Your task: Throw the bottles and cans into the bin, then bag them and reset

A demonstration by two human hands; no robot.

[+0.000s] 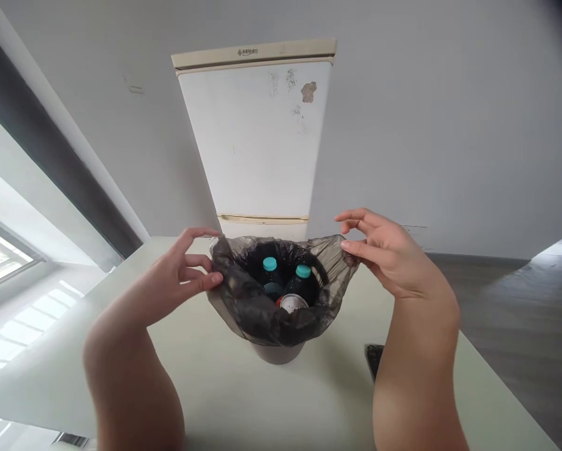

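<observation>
A thin black trash bag (257, 319) lines a small light-coloured bin (278, 354) on the table, its edge folded out over the rim. Inside stand two dark bottles with teal caps, one bottle cap (270, 264) behind the other bottle cap (303, 270). A can (293, 304) lies in front of them, with something red beside it. My left hand (189, 266) pinches the bag's left edge between thumb and fingers. On the opposite side, my right hand (375, 247) holds the bag's right edge at the thumb, with its upper fingers partly raised. Most of the bin is hidden by the bag.
The bin rests on a pale table (206, 394). A black object (373, 358) lies by my right forearm, partly covered by it. Behind the table stands a white refrigerator (257, 138) against a grey wall. A window (2, 250) is at the left.
</observation>
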